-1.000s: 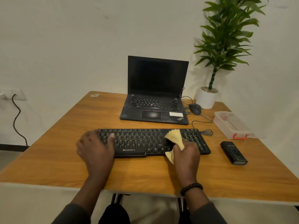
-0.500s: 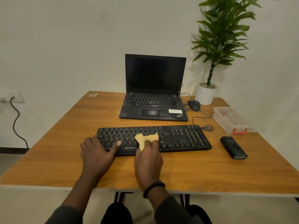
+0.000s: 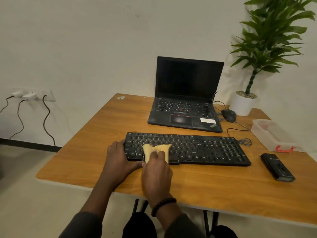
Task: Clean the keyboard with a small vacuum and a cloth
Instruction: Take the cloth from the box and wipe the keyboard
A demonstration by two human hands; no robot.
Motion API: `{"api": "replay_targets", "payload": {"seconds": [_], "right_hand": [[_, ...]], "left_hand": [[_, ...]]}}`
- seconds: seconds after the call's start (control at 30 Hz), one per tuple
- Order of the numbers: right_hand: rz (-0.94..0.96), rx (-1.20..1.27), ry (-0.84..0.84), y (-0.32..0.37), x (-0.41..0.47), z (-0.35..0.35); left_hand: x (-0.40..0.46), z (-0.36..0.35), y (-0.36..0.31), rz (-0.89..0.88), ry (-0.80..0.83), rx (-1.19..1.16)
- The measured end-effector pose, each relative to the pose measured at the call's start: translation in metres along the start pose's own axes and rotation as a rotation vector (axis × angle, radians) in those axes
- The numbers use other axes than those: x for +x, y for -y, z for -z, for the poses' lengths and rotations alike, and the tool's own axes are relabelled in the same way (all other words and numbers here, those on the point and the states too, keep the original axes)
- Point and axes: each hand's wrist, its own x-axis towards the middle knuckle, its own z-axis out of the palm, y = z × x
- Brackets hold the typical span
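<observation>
A black keyboard [image 3: 205,148] lies across the wooden table [image 3: 205,182]. My right hand [image 3: 157,170] is closed on a crumpled yellow cloth [image 3: 154,149], pressing it on the keys of the keyboard's left part. My left hand [image 3: 118,158] rests on the keyboard's left end, its fingers over the edge and the thumb along the front. A small black vacuum [image 3: 277,167] lies on the table to the right of the keyboard, apart from both hands.
An open black laptop [image 3: 187,98] stands behind the keyboard, with a black mouse [image 3: 229,115] and its cable beside it. A white potted plant [image 3: 243,103] and a clear plastic box [image 3: 272,134] sit at the right. Wall sockets with cables are at the left.
My right hand has dragged the cloth leftward across the keys, from the right part to the left part. My left hand stayed on the keyboard's left end. The view turned left.
</observation>
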Motion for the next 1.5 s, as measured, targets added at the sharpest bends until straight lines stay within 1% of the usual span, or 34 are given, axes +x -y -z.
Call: {"api": "replay_targets", "payload": {"seconds": [0.07, 0.13, 0.2, 0.27, 0.3, 0.37, 0.43, 0.63, 0.8, 0.87, 0.93, 0.97, 1.03, 1.1, 1.17, 1.2, 1.23, 1.27, 1.33, 1.37, 1.4, 1.43, 1.5], "right_hand": [[0.075, 0.045, 0.053, 0.015, -0.001, -0.004], [0.044, 0.126, 0.098, 0.016, 0.005, 0.002], [-0.074, 0.183, 0.055, 0.005, 0.013, 0.016], [-0.162, 0.14, -0.04, -0.011, 0.017, 0.026], [-0.166, 0.1, -0.053, -0.015, 0.016, 0.028], [-0.11, 0.027, -0.007, -0.013, 0.009, 0.024], [-0.071, 0.006, 0.038, -0.005, 0.003, 0.013], [0.008, 0.012, 0.031, 0.025, 0.0, -0.005], [0.113, 0.033, 0.074, 0.04, 0.004, -0.007], [0.147, 0.136, 0.175, 0.042, 0.014, -0.003], [0.096, 0.342, 0.273, 0.043, 0.031, 0.001], [0.063, 0.4, 0.251, 0.044, 0.04, 0.003], [0.025, 0.384, 0.094, 0.046, 0.057, 0.006], [-0.009, 0.384, -0.057, 0.046, 0.069, 0.009], [-0.017, 0.474, -0.152, 0.043, 0.08, 0.015], [0.036, 0.494, -0.181, 0.039, 0.084, 0.017], [0.147, 0.454, -0.166, 0.034, 0.087, 0.018], [0.316, 0.331, -0.092, 0.03, 0.09, 0.016], [0.671, -0.008, 0.145, 0.02, 0.094, 0.009], [0.778, -0.117, 0.253, 0.016, 0.096, 0.006], [0.81, -0.147, 0.336, 0.012, 0.099, 0.004], [0.811, -0.138, 0.367, 0.008, 0.102, 0.003], [0.794, -0.107, 0.312, 0.004, 0.111, -0.002]], "left_hand": [[0.0, -0.001, 0.002, -0.005, -0.002, -0.021], [0.0, 0.001, 0.003, 0.004, 0.001, -0.062], [-0.001, 0.004, 0.004, 0.013, 0.005, -0.104], [-0.001, 0.005, 0.004, 0.026, 0.016, -0.128], [0.0, 0.006, 0.003, 0.035, 0.019, -0.135], [0.0, 0.006, 0.005, 0.053, 0.029, -0.156], [0.001, 0.006, 0.005, 0.083, 0.044, -0.198], [0.001, 0.007, 0.004, 0.138, 0.05, -0.315], [0.0, 0.006, 0.004, 0.128, 0.02, -0.299], [0.0, 0.006, 0.005, 0.118, 0.012, -0.247], [-0.001, 0.006, 0.008, 0.088, 0.018, -0.242], [-0.001, 0.006, 0.009, 0.081, 0.038, -0.272], [-0.001, 0.007, 0.009, 0.101, 0.08, -0.346], [0.0, 0.007, 0.008, 0.142, 0.088, -0.389], [0.001, 0.007, 0.011, 0.156, 0.079, -0.398], [0.001, 0.006, 0.011, 0.151, 0.073, -0.394], [0.001, 0.007, 0.01, 0.136, 0.066, -0.387], [0.001, 0.007, 0.008, 0.107, 0.057, -0.382], [0.004, 0.005, 0.006, -0.004, 0.032, -0.37], [0.006, 0.004, 0.006, -0.044, 0.012, -0.359], [0.006, 0.003, 0.006, -0.047, 0.003, -0.346], [0.007, 0.002, 0.008, -0.04, -0.009, -0.351], [0.007, -0.003, 0.014, -0.008, -0.023, -0.3]]}}
